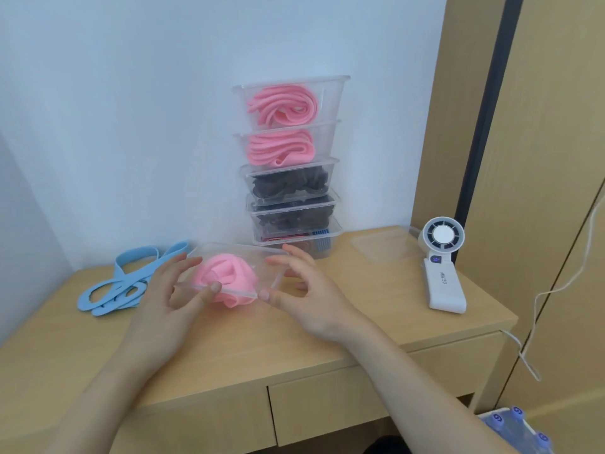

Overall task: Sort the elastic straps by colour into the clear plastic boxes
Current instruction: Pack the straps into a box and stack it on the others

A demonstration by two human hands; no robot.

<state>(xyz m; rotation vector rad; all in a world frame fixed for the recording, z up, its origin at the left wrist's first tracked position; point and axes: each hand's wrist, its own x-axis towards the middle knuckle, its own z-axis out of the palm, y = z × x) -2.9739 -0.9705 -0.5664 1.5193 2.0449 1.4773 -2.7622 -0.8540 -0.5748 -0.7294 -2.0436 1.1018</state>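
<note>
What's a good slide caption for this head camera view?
Left hand and right hand grip a clear box of pink straps; filled boxes stacked behind, blue straps unsorted.

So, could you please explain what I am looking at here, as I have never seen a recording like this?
There is no machine here, only a person's two bare hands. The single picture comes from a camera worn on the person's head, looking forward and down.

The left hand and right hand grip a clear box between them, just above a wooden desk. Pink straps are bundled in the box.

Against the wall stands a stack of five more boxes. The top two hold pink straps, the next two hold dark ones, and the bottom one is hard to make out. Blue straps lie loose on the desk at the left. At the right are what looks like a spare lid and a small white fan.
</note>
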